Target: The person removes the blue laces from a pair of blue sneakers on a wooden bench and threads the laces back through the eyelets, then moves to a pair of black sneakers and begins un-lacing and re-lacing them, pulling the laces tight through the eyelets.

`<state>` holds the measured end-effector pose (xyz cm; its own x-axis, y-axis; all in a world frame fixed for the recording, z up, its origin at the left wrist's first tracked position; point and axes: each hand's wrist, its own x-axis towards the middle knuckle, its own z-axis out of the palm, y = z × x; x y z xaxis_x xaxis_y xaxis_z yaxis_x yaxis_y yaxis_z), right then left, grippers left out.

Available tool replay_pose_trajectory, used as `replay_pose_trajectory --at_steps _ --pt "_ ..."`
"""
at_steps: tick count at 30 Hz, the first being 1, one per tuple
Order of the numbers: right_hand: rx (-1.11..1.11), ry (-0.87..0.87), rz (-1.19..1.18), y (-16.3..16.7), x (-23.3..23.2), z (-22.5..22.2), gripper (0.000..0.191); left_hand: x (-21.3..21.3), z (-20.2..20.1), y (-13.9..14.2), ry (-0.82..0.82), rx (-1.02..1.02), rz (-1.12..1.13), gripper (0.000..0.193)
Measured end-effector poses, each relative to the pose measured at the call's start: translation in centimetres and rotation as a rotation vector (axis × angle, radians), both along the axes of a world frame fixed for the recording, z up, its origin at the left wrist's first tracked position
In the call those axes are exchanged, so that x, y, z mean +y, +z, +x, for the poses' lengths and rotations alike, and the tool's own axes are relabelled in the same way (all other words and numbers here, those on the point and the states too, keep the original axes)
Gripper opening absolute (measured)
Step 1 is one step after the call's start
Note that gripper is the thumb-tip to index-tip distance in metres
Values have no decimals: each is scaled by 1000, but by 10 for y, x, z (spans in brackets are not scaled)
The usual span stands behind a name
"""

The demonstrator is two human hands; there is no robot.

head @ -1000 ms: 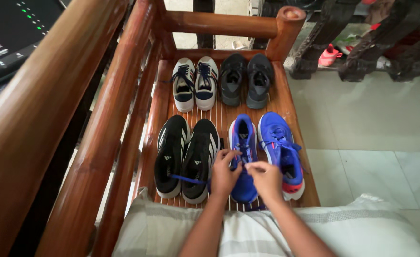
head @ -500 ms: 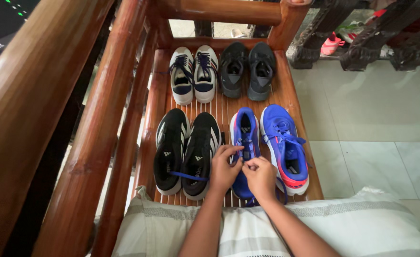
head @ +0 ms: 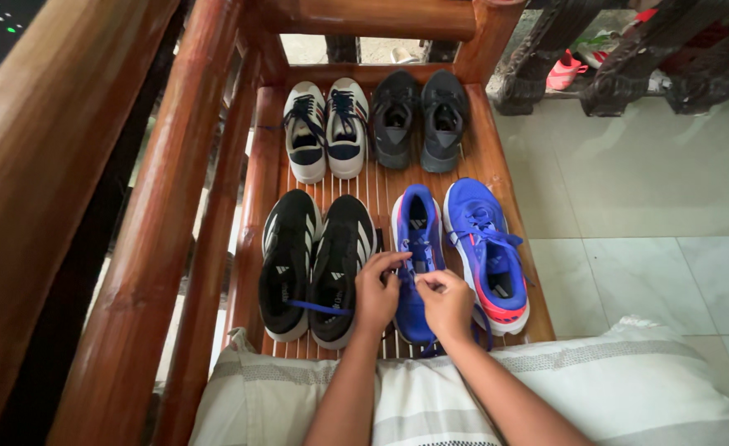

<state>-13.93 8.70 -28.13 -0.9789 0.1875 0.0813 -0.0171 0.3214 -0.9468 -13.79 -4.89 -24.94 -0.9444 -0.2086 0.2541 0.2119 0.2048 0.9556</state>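
Wooden slats of a bamboo-framed bench (head: 496,190) carry four pairs of shoes, with pale floor tiles to the right and a striped cushion (head: 298,396) at the near edge. Black pair (head: 319,268) near left, white pair (head: 327,128) and grey pair (head: 420,118) behind. On the nearer blue shoe (head: 418,239) — beside its mate (head: 484,248) — left hand (head: 377,291) and right hand (head: 445,301) each pinch its blue lace.

Four pairs of shoes sit on the slatted bench (head: 378,192) in two rows. The back pairs (head: 327,128) (head: 420,118) lie side by side; the near pair (head: 319,266) is left of the laced pair (head: 461,252) — both hands (head: 378,291) (head: 445,303) rest on its left shoe, and a cushion (head: 546,388) lies nearest of all.
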Motion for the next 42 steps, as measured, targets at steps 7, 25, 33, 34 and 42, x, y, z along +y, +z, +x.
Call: replay_pose_trajectory --at_steps 7,25,33,34,42 --pt "1 -17 -10 7 -3 3 6 -2 -2 -1 2 -31 40 52" --pt "26 5 20 18 -8 5 7 -3 -3 -3 2 -18 58 52" --pt "92 -97 211 22 -15 -7 12 -3 -1 3 19 -16 7 49" --pt "13 -109 186 21 -15 -9 13 -3 -2 4 20 -31 -52 47" --pt "-171 -18 -329 -11 -9 -25 18 0 -7 10 40 -179 -230 34"
